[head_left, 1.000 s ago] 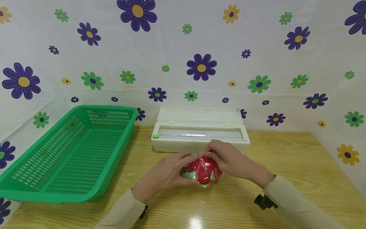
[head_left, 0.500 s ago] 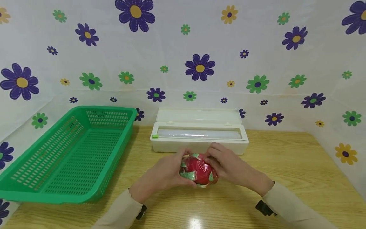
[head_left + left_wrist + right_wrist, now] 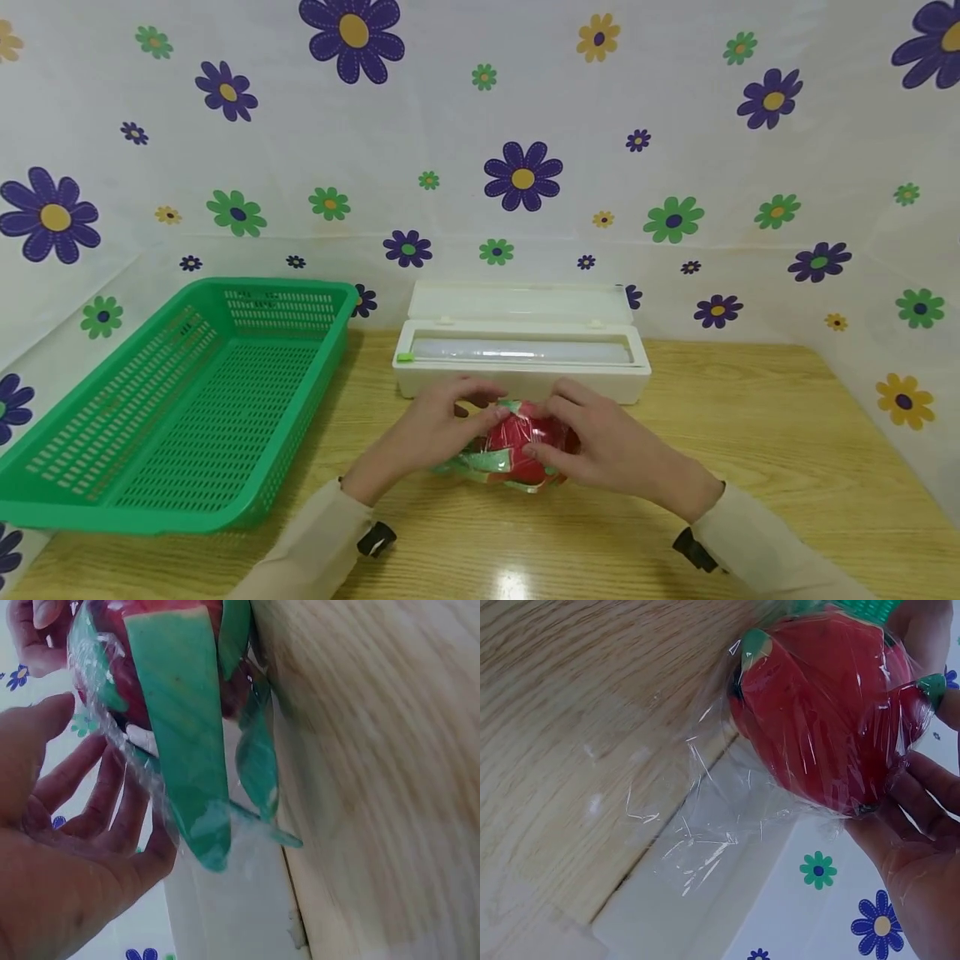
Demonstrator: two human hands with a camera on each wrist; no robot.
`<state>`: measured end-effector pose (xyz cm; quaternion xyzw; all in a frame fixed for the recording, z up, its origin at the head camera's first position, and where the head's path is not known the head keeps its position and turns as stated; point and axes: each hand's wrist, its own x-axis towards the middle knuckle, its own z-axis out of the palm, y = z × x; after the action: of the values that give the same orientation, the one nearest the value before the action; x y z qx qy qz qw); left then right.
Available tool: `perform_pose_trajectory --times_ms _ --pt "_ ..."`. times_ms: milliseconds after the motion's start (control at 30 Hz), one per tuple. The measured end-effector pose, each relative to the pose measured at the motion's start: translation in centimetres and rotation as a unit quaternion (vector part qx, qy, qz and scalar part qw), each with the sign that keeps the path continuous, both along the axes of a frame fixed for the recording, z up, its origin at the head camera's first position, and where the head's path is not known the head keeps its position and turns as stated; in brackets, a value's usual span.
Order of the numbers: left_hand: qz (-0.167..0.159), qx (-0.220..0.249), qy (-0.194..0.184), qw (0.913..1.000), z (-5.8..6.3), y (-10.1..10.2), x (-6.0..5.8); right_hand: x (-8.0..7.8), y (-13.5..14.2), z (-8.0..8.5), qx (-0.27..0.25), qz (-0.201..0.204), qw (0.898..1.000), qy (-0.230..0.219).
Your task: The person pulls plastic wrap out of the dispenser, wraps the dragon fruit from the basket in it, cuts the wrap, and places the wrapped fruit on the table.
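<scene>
Between the two hands, low over the wooden table, is a red dragon fruit with green scales, wrapped in clear cling film. My right hand holds its right side, thumb in front and fingers behind. At its left end is my left hand, with the thumb near the top and the fingers loosely bent. The left wrist view shows those fingers spread apart beside the film, below long green scales. In the right wrist view, a loose tail of film hangs off the fruit's end.
Behind the hands stands a white cling film box, its lid raised and a film roll inside. A green slotted basket sits at the left. A flower-printed sheet covers the wall behind.
My right hand has gone from pinching at the fruit's top to holding its right side. My left hand has loosened and drawn left, and more green scales show at the left end.
</scene>
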<state>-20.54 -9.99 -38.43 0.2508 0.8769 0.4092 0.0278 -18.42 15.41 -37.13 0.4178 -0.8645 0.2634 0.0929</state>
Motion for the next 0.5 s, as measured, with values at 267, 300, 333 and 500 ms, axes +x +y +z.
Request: perform_pose_trajectory --times_ms 267,300,333,500 --pt "0.023 -0.007 0.013 0.9996 0.23 0.54 0.01 0.54 0.10 -0.21 0.022 0.013 0.995 0.093" --pt "0.027 -0.005 0.015 0.9995 0.26 0.55 0.05 0.58 0.09 -0.27 0.024 0.015 0.994 0.107" --pt "0.031 -0.006 0.021 0.9993 0.27 0.56 0.09 0.62 0.05 -0.31 0.027 0.016 0.992 0.119" --pt "0.034 -0.016 0.099 0.9944 0.29 0.75 0.49 0.71 -0.24 -0.51 0.052 0.013 0.984 0.167"
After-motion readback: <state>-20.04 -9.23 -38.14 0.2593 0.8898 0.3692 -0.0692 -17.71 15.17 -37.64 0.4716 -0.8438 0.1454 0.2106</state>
